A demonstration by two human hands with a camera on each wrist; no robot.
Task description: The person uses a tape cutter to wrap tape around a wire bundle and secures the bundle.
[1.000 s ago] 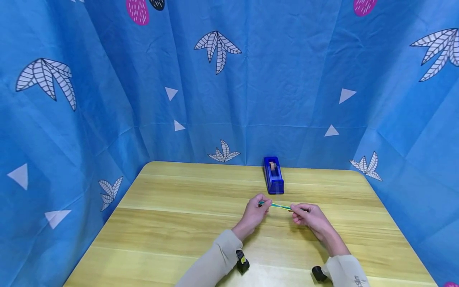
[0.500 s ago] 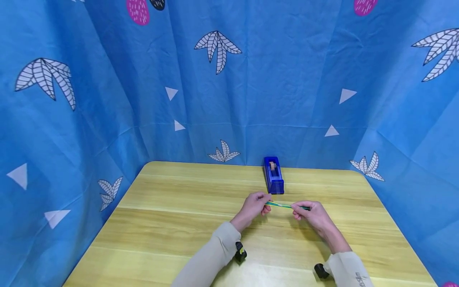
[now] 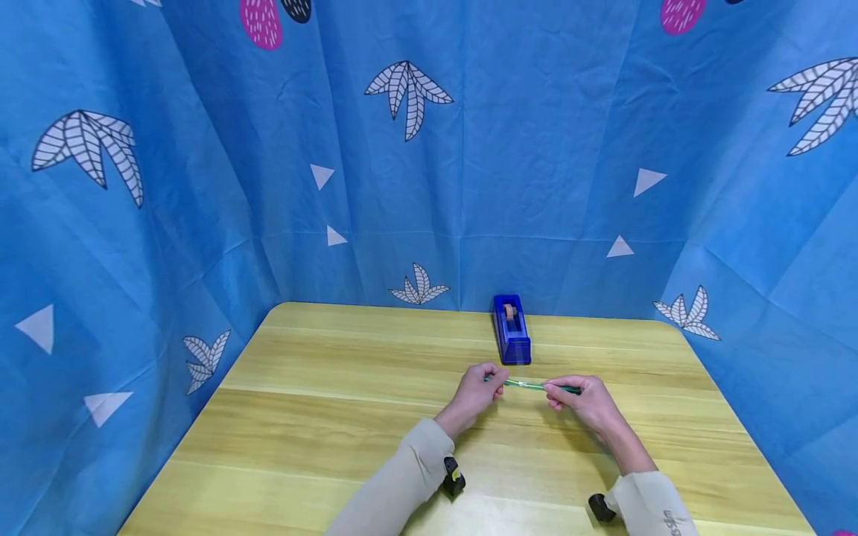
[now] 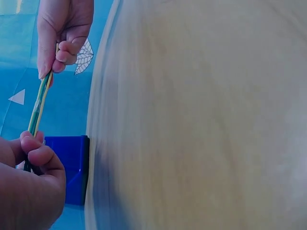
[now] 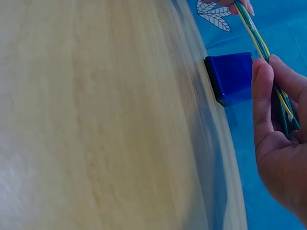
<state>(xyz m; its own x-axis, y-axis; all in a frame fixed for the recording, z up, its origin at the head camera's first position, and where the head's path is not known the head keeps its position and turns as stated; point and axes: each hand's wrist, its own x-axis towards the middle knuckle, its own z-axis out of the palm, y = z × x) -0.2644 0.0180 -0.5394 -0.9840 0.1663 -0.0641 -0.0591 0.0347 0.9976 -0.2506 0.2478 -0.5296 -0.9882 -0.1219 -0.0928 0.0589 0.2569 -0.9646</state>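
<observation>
A thin bundle of green and yellow wires (image 3: pixel 526 385) is stretched between my two hands above the table. Its middle has a shiny, clear band that looks like tape, also visible on the bundle (image 4: pixel 38 103) in the left wrist view. My left hand (image 3: pixel 473 394) pinches one end between thumb and fingers. The other end is pinched by my right hand (image 3: pixel 588 406), with darker wire ends running back under its palm. In the right wrist view these wire ends (image 5: pixel 288 112) show beneath my right fingers. Just beyond the hands stands a blue tape dispenser (image 3: pixel 512 342), touched by neither.
The wooden table (image 3: pixel 322 402) has rounded far corners. Blue patterned curtain (image 3: pixel 536 149) hangs behind and along both sides. Small black cameras are strapped at both sleeves, the left one (image 3: pixel 453 478) close to the tabletop.
My left hand turned over at the wires around half a second ago and has turned back, its thumb showing again. The right hand stays almost in place, keeping its pinch.
</observation>
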